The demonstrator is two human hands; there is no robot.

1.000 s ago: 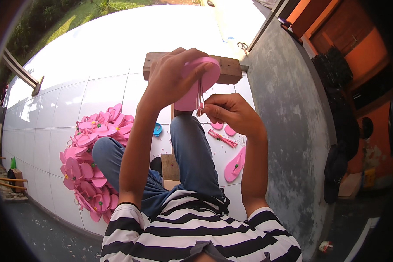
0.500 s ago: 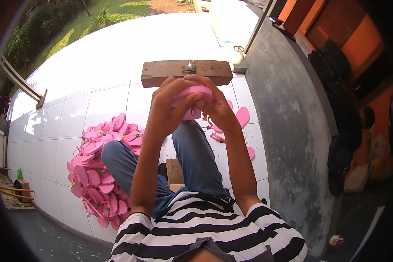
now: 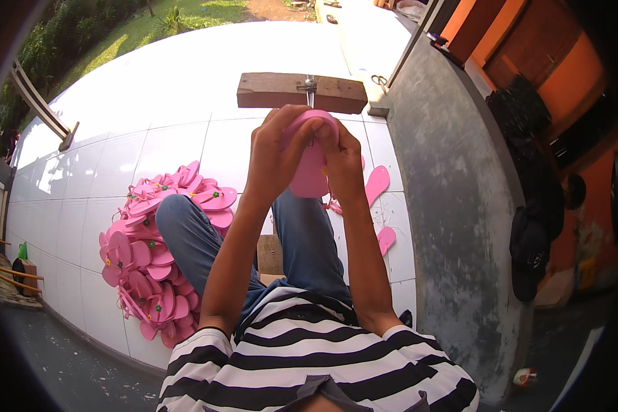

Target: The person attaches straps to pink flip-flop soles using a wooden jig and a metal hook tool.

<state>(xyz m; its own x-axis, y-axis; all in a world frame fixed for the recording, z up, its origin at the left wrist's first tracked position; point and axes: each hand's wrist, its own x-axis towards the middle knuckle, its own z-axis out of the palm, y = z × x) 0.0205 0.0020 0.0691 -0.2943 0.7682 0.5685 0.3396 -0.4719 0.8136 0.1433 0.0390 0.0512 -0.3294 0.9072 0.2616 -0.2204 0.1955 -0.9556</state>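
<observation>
Both hands grip a pink flip-flop sole (image 3: 310, 177) in front of my chest. My left hand (image 3: 276, 147) wraps its left edge, and my right hand (image 3: 345, 159) is closed on its right edge. The thumbs press near its upper end, where a small dark opening shows between them. Just beyond the hands lies a wooden beam (image 3: 269, 90) with a metal fitting (image 3: 310, 85) at its middle. A thin metal rod runs from the fitting toward the sole; whether it touches the sole is hidden.
Left of my knee is a big heap of pink flip-flops (image 3: 141, 255), some with small coloured flowers. Loose pink soles (image 3: 378, 184) and scraps lie on the white tiles to the right. Scissors (image 3: 379, 82) sit by a grey wall (image 3: 460, 206).
The sole has turned from nearly edge-on to showing its long flat face, hanging lower between my hands. My hands have drawn slightly back from the beam, baring the rod.
</observation>
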